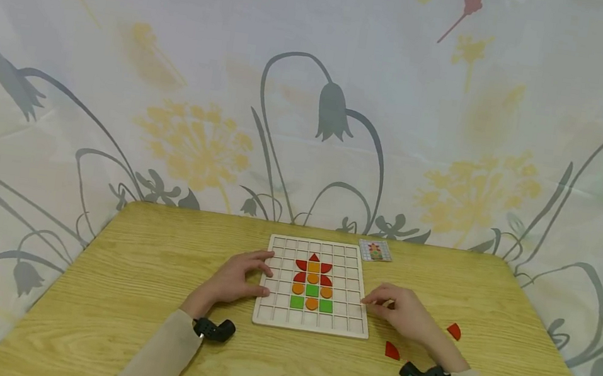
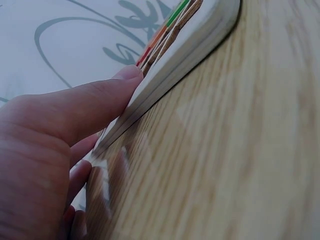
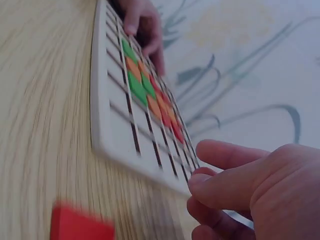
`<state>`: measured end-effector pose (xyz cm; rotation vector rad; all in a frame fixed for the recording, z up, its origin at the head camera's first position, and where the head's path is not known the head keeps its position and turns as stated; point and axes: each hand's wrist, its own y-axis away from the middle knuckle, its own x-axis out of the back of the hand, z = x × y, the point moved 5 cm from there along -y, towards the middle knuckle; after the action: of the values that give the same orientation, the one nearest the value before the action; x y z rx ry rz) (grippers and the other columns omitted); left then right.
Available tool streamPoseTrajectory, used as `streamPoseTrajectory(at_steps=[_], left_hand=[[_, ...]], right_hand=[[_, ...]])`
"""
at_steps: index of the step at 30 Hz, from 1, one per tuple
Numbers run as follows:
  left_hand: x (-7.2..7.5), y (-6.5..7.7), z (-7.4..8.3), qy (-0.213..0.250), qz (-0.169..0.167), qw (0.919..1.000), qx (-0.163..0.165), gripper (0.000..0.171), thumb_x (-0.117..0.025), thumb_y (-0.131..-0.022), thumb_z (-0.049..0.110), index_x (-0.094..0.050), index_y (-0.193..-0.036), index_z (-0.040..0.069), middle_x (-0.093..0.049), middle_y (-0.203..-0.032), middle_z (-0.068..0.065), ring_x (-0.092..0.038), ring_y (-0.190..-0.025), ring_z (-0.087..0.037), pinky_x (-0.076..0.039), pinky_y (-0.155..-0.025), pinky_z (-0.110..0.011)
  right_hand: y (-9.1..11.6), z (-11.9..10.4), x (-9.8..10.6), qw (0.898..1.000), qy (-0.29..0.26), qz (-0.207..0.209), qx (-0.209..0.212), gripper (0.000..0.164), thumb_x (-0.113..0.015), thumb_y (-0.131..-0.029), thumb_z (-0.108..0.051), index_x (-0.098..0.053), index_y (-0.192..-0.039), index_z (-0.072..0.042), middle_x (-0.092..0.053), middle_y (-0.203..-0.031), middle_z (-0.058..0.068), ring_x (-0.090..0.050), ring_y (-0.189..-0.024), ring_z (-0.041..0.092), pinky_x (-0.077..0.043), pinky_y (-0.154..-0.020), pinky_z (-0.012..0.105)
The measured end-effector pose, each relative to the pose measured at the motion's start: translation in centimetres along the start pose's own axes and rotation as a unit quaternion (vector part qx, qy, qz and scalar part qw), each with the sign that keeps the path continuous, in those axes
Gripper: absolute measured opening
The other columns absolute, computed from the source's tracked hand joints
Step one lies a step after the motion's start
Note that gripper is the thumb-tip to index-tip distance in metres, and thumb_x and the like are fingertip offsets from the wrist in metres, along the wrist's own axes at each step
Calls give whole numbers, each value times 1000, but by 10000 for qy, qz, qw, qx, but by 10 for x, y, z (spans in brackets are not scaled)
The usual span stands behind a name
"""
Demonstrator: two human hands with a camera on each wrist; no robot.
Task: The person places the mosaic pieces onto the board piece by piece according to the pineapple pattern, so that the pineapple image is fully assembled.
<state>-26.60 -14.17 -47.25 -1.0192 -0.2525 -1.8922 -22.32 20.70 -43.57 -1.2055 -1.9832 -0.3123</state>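
A white grid board [image 1: 273,314] lies on the table, with red, orange and green flat pieces forming a figure in its middle. Topmost is a red triangle [image 1: 314,258], above an orange square [image 1: 314,267]. Red quarter-circles [image 1: 325,280] flank the column; orange discs [image 1: 311,304] and green squares [image 1: 326,306] sit below. My left hand [image 1: 237,278] rests at the board's left edge, fingers spread, its thumb [image 2: 107,95] against the rim. At the right edge, my right hand [image 1: 402,312] has loosely bent fingers, their tips right at the rim; no piece shows between them.
Two loose red quarter-circle pieces [image 1: 392,350] [image 1: 454,331] lie on the wooden table [image 1: 156,245] near my right forearm. A small pattern card [image 1: 375,250] lies by the board's far right corner. Behind the table hangs a flower-printed cloth [image 1: 284,147].
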Motion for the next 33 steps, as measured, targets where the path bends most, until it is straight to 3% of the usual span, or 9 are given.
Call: streamPoseTrajectory(at_steps=[8, 16, 23, 29, 33], left_hand=[[0, 0, -1, -72, 33, 9999, -65, 24, -79, -86, 32, -71, -103, 18, -47, -151, -9, -40, -139, -35, -33, -111, -56], [0, 0, 1, -36, 28, 10000, -64, 24, -79, -85, 32, -71, -103, 17, -47, -151, -9, -41, -139, -36, -33, -111, -57], [2, 1, 2, 14, 36, 10000, -82, 24, -78, -86, 31, -71, -103, 16, -48, -150, -10, -41, -138, -37, -33, -110, -57], [1, 0, 2, 13, 8, 10000, -61, 25, -79, -86, 31, -71, -104, 16, -47, -151, -9, -41, -139, -37, -32, -111, -57], [1, 0, 2, -2, 7, 10000, -48, 25, -79, -85, 32, -71, -103, 16, -47, -151, -9, -41, -139, -37, -32, -111, -57]], right_hand=[[49, 27, 39, 9986, -236, -454, 141, 20, -67, -91, 5, -73, -107, -5, -69, -103, 6, -63, -88, 10, -54, -67, 27], [80, 42, 60, 9948, -313, -925, 287, 23, -72, -88, 0, -72, -110, -5, -69, -106, 5, -62, -90, 9, -50, -68, 24], [89, 52, 63, 9916, -413, -1223, 10, 29, -77, -87, -13, -72, -114, -6, -67, -111, -1, -60, -100, 1, -53, -75, 24], [86, 54, 59, 9933, -314, -1093, 195, 24, -76, -86, -7, -74, -110, -6, -67, -104, 1, -61, -92, 6, -53, -74, 23], [85, 54, 55, 9911, -493, -1230, 129, 23, -73, -87, -3, -73, -111, -1, -66, -99, 4, -59, -85, 11, -51, -70, 24]])
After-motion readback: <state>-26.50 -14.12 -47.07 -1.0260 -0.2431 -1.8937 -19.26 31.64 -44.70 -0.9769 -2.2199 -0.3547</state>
